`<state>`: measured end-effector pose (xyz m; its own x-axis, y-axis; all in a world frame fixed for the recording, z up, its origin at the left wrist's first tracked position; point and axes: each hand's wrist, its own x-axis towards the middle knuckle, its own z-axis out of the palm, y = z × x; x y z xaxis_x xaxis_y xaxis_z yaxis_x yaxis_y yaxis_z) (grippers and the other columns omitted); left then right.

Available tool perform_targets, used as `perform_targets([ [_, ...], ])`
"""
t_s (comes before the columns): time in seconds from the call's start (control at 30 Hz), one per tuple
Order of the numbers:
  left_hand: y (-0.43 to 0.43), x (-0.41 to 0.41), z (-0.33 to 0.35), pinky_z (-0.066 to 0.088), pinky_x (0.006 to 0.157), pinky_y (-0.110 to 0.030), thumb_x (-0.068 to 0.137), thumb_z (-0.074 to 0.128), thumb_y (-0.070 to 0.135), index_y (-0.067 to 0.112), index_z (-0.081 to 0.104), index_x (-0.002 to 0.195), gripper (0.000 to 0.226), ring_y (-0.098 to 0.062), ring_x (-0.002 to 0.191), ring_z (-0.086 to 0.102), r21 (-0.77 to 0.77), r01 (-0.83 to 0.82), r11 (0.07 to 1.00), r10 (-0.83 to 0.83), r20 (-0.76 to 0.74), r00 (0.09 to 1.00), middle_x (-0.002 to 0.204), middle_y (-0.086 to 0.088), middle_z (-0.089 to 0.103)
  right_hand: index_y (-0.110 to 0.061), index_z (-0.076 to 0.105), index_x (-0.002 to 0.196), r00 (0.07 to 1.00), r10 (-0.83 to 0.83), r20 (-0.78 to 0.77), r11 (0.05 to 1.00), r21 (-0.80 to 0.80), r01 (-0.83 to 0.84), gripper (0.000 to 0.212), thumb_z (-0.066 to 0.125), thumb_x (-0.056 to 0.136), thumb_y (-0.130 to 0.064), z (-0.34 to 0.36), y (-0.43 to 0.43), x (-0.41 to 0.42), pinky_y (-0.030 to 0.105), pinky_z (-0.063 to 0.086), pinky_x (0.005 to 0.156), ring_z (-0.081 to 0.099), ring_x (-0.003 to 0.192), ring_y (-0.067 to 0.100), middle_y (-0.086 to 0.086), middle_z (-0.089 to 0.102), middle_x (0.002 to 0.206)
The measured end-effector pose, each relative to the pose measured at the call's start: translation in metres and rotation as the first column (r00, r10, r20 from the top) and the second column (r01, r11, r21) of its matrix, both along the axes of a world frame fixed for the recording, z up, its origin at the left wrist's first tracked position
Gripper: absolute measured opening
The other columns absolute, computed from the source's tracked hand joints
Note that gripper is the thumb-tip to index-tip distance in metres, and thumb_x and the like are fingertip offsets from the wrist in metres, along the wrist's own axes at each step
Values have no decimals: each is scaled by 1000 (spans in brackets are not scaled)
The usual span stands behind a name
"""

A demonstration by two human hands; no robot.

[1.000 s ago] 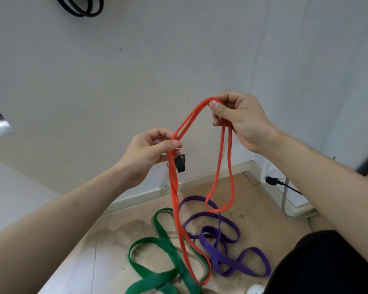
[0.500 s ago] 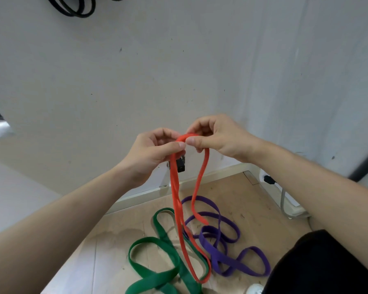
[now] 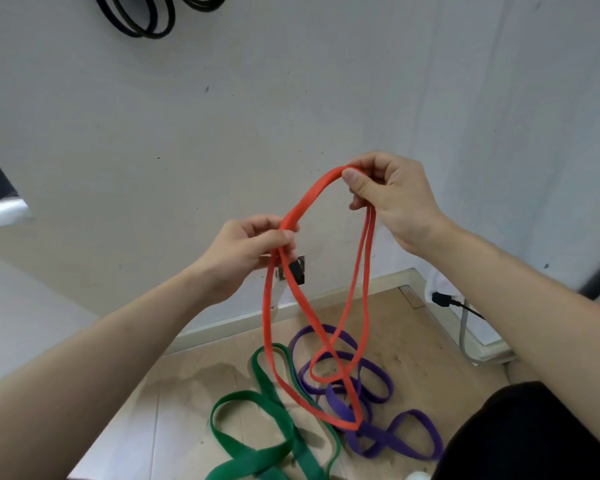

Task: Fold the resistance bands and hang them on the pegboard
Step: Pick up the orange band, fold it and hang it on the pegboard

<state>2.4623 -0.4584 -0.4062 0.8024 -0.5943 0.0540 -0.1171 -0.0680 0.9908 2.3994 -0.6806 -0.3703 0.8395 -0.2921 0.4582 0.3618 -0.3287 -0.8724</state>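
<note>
Up goes the right hand [image 3: 392, 199], both hands pinching the long orange rubber band [image 3: 357, 289], folding it; next, join loops.

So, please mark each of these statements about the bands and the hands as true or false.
1. Both hands grip the orange band. True.
2. The green band is held in the left hand. False: it lies on the floor.
3. The right hand is higher in the picture than the left hand. True.
4. The purple band hangs on the wall. False: it lies on the floor beside the green band.
5. Black bands hang on the wall at the top left. True.
</note>
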Motion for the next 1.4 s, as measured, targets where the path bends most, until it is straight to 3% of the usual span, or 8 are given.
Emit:
perform_targets([
  [0.2, 1, 14, 18, 58, 80, -30, 99, 59, 9, 2, 71, 110, 18, -19, 72, 66, -279, -43, 959, 13, -108, 994, 77, -3, 68, -12, 69, 90, 996, 18, -85, 1000, 25, -16, 9, 64, 96, -8, -10, -8, 3, 31, 57, 64, 57, 56, 15, 2, 60, 70],
  [0.43, 13, 18, -10, 56, 89, -32, 100, 59, 16, 7, 72, 117, 24, -26, 94, 74, 178, 151, 972, -142, -60, 988, 96, -11, 76, -9, 71, 92, 987, 67, -143, 998, -10, -69, 6, 67, 93, -6, -14, -8, 2, 28, 54, 61, 56, 56, 12, 2, 61, 70],
  [0.5, 13, 16, -16, 53, 92, -32, 99, 61, 19, 8, 70, 121, 26, -29, 105, 73, 220, 216, 951, -204, -75, 976, 106, -13, 77, -10, 72, 91, 984, 88, -156, 994, -49, -96, 5, 68, 92, -6, -15, -4, 1, 25, 52, 58, 55, 54, 12, 2, 61, 69],
  [0.6, 9, 11, -19, 51, 99, -33, 89, 73, 30, 15, 67, 125, 39, -23, 110, 72, 240, 275, 931, -262, -83, 961, 113, -10, 77, -10, 71, 89, 984, 95, -153, 992, -68, -106, 4, 70, 91, -7, -13, 3, -1, 24, 47, 54, 51, 51, 11, 1, 60, 65],
  [0.77, -6, -1, -24, 57, 85, -25, 90, 75, 20, 16, 65, 125, 37, -19, 99, 76, 188, 182, 965, -178, -37, 983, 107, -5, 78, -14, 73, 85, 979, 130, -160, 986, -79, -144, 5, 74, 89, -10, -6, 10, -4, 27, 43, 53, 48, 51, 12, -7, 60, 58],
  [0.93, -14, -4, -28, 56, 101, -38, 96, 67, 13, 12, 68, 121, 25, -21, 107, 74, 114, 159, 981, -159, -7, 987, 110, -6, 78, -12, 74, 90, 977, 112, -184, 964, -218, -152, 3, 75, 88, -15, 0, 12, -9, 20, 43, 51, 50, 51, 3, -12, 60, 59],
  [1.13, -18, -4, -28, 56, 101, -47, 99, 60, 5, 8, 65, 115, 17, -30, 105, 74, 17, 83, 996, -83, -17, 996, 107, -10, 79, -10, 76, 92, 976, 63, -208, 929, -345, -133, 9, 77, 87, -17, 8, 5, -14, 11, 43, 55, 57, 58, -3, -8, 66, 69],
  [1.4, -18, -7, -24, 56, 98, -32, 106, 48, 13, 15, 70, 125, 29, -21, 108, 73, 76, 146, 986, -146, -11, 989, 113, -3, 77, -7, 76, 91, 958, 121, -261, 960, -216, -180, 8, 76, 88, -14, 8, -1, -14, 20, 41, 50, 48, 50, 6, -6, 61, 60],
])
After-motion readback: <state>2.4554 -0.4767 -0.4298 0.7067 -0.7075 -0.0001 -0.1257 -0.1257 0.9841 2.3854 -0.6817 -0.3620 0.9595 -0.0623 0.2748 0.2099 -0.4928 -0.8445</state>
